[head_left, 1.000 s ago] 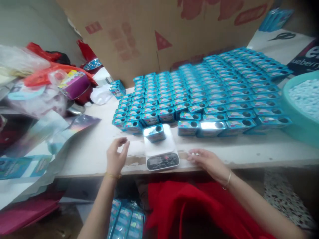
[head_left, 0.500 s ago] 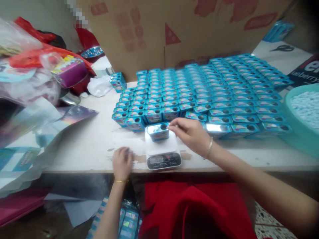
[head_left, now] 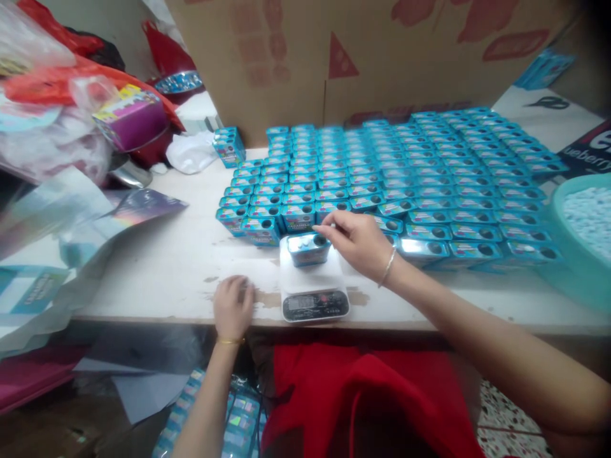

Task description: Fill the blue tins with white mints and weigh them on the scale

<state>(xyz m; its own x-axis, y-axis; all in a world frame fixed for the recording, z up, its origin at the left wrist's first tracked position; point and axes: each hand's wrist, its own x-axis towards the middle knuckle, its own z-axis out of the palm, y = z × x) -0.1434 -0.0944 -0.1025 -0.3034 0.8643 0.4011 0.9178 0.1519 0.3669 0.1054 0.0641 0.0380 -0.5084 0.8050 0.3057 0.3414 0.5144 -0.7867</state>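
A small blue box with a dark round hole in its shiny top (head_left: 308, 244) stands upright on a white kitchen scale (head_left: 305, 281). Over its right end, my right hand (head_left: 360, 242) has thumb and forefinger pinched together. A tiny pale bit shows at the fingers, too small to name. To the left of the scale, my left hand (head_left: 233, 305) rests on the table near the front edge, loosely bent, fingers apart from the thumb, with nothing seen in it. Behind the scale stand many similar blue boxes (head_left: 298, 216) in close rows.
At the right is a turquoise basin (head_left: 556, 222) full of small pale pieces. A large cardboard carton (head_left: 305, 63) walls off the back. Plastic bags (head_left: 42, 95), a purple box (head_left: 136, 121) and crumpled sheets (head_left: 57, 222) crowd the left. A single blue box (head_left: 229, 147) stands apart.
The view has shifted slightly. My right hand has moved a little left and up, nearer above the box on the scale. My left hand stays on the table.
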